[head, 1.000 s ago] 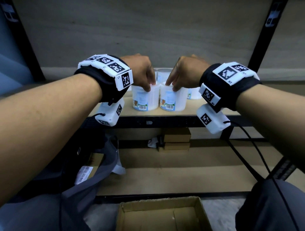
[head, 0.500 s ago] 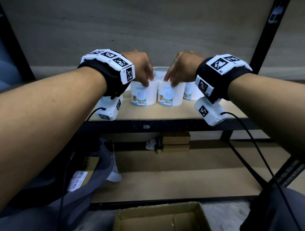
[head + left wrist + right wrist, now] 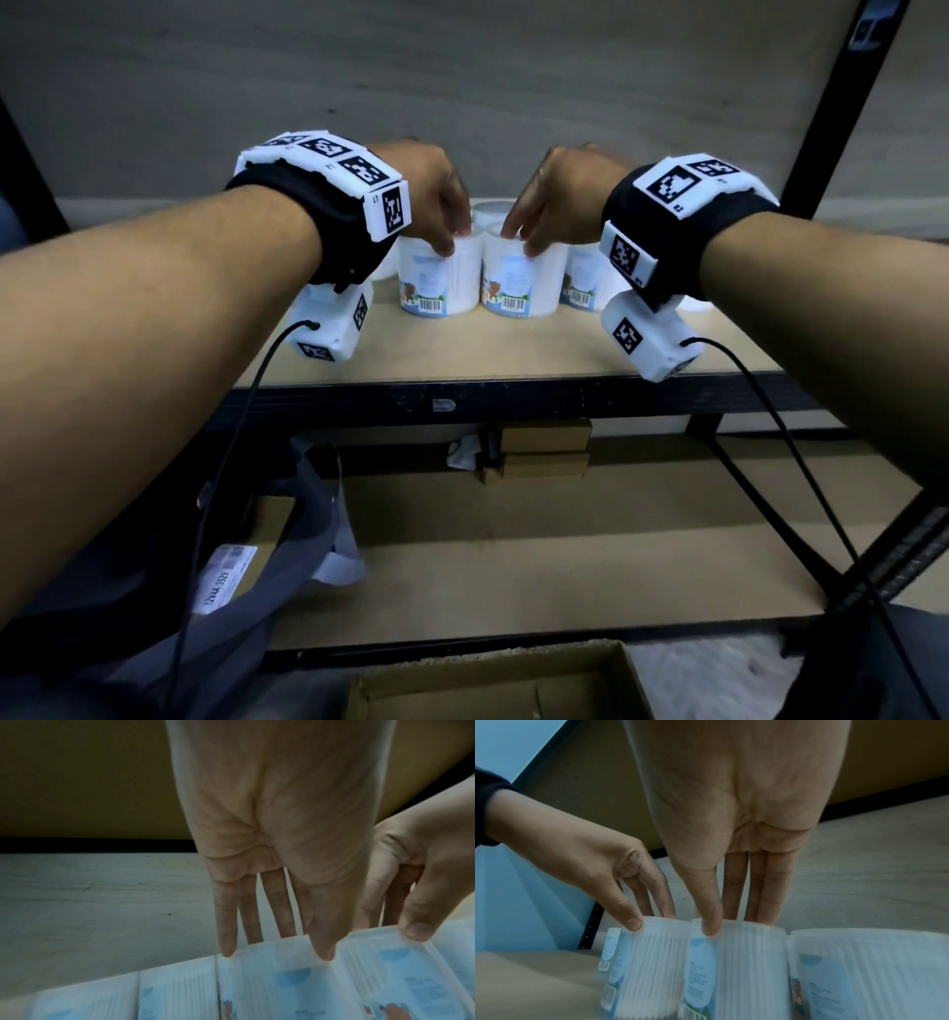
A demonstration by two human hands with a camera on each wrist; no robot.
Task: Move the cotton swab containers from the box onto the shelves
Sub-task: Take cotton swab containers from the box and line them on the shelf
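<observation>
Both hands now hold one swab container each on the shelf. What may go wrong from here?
1. The left container and right container stand almost touching; when the left hand or right hand lets go, one may tip.
2. More containers stand close beside and behind; pushing could knock them.

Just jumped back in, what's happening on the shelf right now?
A person is setting cotton swab containers on the upper shelf. The left hand grips the top of the left front container and the right hand grips the right front container; both stand upright, side by side, ahead of other containers. The cardboard box sits on the floor below, and the part in view looks empty.
</observation>
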